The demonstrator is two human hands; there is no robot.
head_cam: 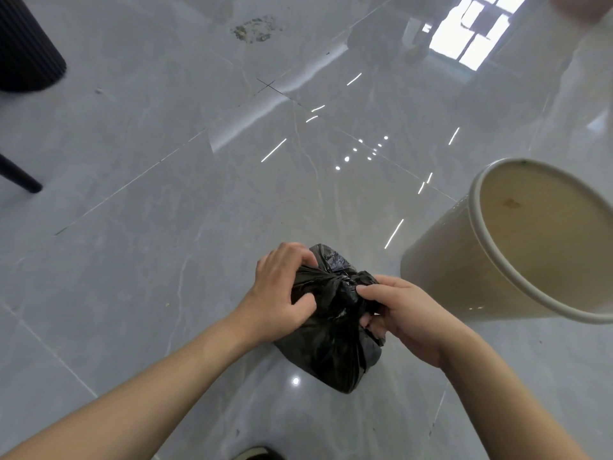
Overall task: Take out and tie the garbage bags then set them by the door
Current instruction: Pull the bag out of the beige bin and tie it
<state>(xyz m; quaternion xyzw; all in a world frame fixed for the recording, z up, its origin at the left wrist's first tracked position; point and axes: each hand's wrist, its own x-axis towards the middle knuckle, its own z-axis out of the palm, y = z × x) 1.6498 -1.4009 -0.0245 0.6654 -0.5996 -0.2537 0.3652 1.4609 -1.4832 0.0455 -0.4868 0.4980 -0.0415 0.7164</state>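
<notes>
Your left hand [282,290] and right hand [401,313] are each clenched on the one black garbage bag [328,353], beside one empty beige bin [464,260].

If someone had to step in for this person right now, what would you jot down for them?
Left hand: gripping the black garbage bag near its gathered top.
Right hand: pinching the twisted neck of the bag from the other side.
The bag is out of the cream bin, which stands unlined just to the right on the grey tiled floor.
Done: bag taken out, top gathered, a knot being formed.
Left: finish tightening the knot, then carry the bag to the door, which is not in view. Whether more bags wait elsewhere cannot be told. Some crumbs lie further off.
</notes>
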